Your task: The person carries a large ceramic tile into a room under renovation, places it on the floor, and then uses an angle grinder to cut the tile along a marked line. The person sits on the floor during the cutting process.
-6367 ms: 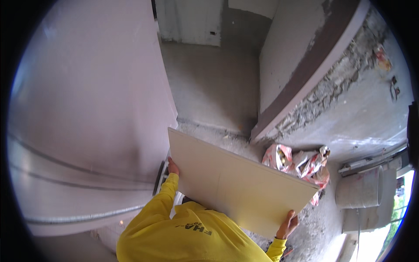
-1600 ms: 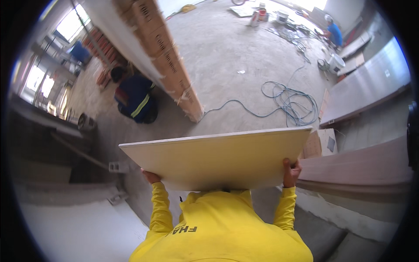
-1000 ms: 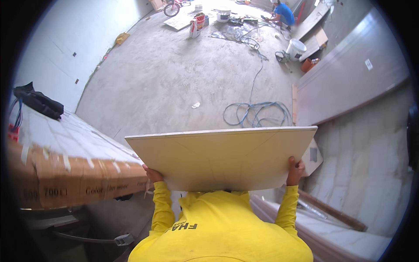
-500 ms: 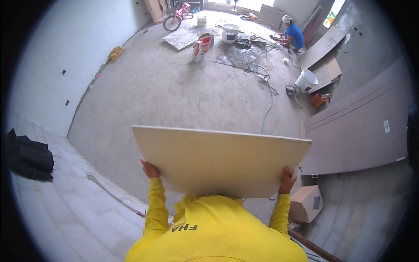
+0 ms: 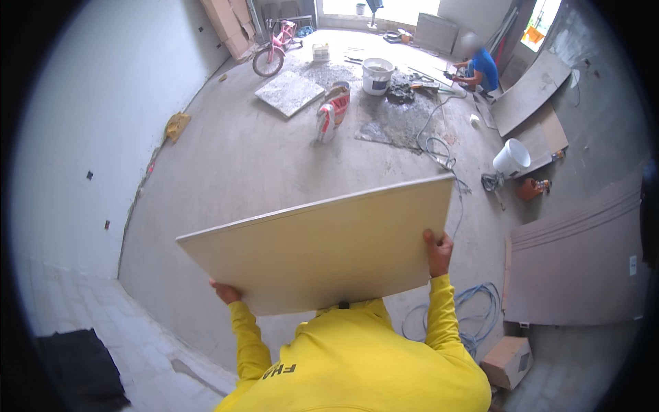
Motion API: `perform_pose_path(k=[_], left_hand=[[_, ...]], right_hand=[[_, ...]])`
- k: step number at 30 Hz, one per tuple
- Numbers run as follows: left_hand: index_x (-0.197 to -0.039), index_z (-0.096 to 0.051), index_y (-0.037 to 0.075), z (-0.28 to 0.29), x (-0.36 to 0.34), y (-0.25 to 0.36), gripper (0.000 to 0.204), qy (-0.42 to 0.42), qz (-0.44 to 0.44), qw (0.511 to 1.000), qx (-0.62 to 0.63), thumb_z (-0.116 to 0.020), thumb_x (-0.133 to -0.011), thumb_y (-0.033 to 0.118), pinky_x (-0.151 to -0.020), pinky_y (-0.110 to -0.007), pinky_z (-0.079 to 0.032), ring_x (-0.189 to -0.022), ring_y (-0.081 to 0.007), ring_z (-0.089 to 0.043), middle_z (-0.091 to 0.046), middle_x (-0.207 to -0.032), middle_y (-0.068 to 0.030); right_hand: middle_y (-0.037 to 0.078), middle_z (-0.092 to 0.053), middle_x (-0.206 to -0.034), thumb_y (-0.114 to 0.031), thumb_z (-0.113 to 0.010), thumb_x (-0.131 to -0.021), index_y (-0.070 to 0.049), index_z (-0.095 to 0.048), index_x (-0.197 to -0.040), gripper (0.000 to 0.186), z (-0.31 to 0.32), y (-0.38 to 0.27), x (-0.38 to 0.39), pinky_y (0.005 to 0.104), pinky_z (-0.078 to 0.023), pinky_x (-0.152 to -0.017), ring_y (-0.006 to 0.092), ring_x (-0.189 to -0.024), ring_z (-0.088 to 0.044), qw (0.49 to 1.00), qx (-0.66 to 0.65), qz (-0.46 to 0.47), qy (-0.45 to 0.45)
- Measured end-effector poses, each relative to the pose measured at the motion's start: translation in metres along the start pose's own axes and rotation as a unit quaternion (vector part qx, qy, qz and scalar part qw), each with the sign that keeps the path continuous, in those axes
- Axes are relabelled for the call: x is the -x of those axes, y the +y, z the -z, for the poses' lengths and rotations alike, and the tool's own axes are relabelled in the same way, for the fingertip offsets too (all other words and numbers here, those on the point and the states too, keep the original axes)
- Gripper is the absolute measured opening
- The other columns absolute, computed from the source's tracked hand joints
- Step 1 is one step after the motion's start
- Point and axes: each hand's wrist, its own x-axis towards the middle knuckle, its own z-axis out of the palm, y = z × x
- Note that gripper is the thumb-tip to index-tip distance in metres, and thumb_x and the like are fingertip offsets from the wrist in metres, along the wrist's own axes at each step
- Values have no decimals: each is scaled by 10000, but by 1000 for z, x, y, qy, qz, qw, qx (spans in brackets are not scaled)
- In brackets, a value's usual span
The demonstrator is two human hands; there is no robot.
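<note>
A large rectangular tile (image 5: 322,247), beige and thin-edged, is held up in front of my chest. Its right side is tilted higher than its left. At the tile's lower left edge my left hand (image 5: 225,292) grips the side, with part of the fingers behind it. My right hand (image 5: 439,254) clasps the right edge; its thumb lies on the face towards me while the other fingers are largely hidden. Yellow sleeves cover both arms.
Ahead, a person in blue (image 5: 484,72) crouches near a white bucket (image 5: 377,77). A red-and-white sack (image 5: 328,120) and a grey slab (image 5: 288,95) are on the floor. Coiled hose (image 5: 484,312) and a cardboard box (image 5: 508,362) lie at right. A pink bicycle (image 5: 273,51) stands far left.
The tile has tilted, its right end rising and its left end dropping, and shifted left. My right hand went up, my left hand down. The view has turned, showing the coiled hose.
</note>
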Motion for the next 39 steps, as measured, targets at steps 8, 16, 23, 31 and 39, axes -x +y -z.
perform_pose_path(k=[8, 16, 23, 31, 39], left_hand=[[-1247, -630, -104, -94, -165, 56, 919, 144, 71, 986, -37, -213, -1030, 687, -971, -460, -476, -1093, -426, -635, -679, -1217, -268], [-1194, -652, -105, -281, -412, 142, 920, 116, 4, 992, -55, -225, -1029, 694, -950, -451, -477, -1068, -425, -637, -694, -1177, -268], [-1200, -655, -90, -469, -600, 275, 937, 31, 0, 995, -90, -224, -1012, 720, -951, -453, -474, -1076, -419, -631, -693, -1183, -257], [-1230, -637, -103, -729, -777, 306, 905, 32, 11, 998, -61, -243, -1024, 685, -961, -459, -470, -1087, -436, -619, -678, -1212, -275], [-1112, -662, -125, -939, -887, 425, 823, 30, -16, 993, -110, -339, -1043, 629, -866, -431, -511, -939, -391, -651, -718, -1060, -225]], right_hand=[[41, -707, -873, -417, -798, -876, 45, -696, -1064, 509, -287, -51, -241, 264, -526, -658, 101, -733, -634, 983, 1, -60, -172], [31, -703, -882, -475, -805, -868, 40, -692, -1071, 565, -519, 9, -407, 250, -512, -680, 96, -758, -629, 987, -30, -73, -137], [12, -678, -876, -499, -799, -870, 35, -691, -1060, 578, -649, -11, -543, 253, -481, -681, 86, -765, -591, 996, -24, -79, -39], [33, -694, -896, -494, -803, -864, 25, -680, -1075, 574, -822, 35, -755, 262, -506, -723, 101, -801, -629, 999, -29, -26, -2], [42, -713, -887, -484, -779, -889, 28, -698, -1085, 554, -953, 25, -1002, 260, -511, -705, 111, -782, -641, 989, 6, -143, -24]])
